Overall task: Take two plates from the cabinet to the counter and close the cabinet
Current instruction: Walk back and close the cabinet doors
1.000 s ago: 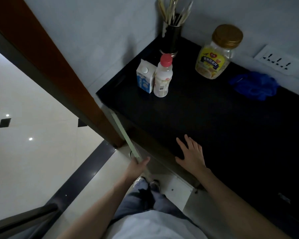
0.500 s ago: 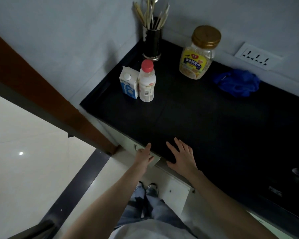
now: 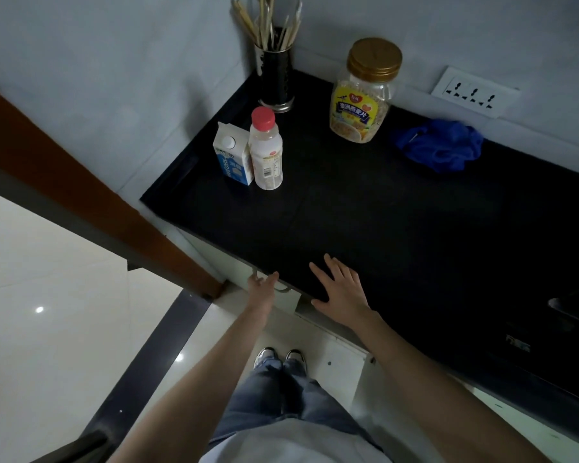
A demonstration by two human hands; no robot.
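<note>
fingers (image 3: pixel 260 281) of the left hand (image 3: pixel 263 292) curl narrowly about the handle of the cabinet door (image 3: pixel 283 297), just under the front edge of the counter (image 3: pixel 398 228). a second ago that door swung well out from the counter; now it sits nearly flush beneath that edge, so the closing looks almost done. no plates show anywhere on the counter, so where they are cannot be told. the right hand (image 3: pixel 343 290) lies flat on the counter's front edge, fingers spread wide, holding nothing. both forearms reach forward and down toward that edge, left arm nearly straight.
</note>
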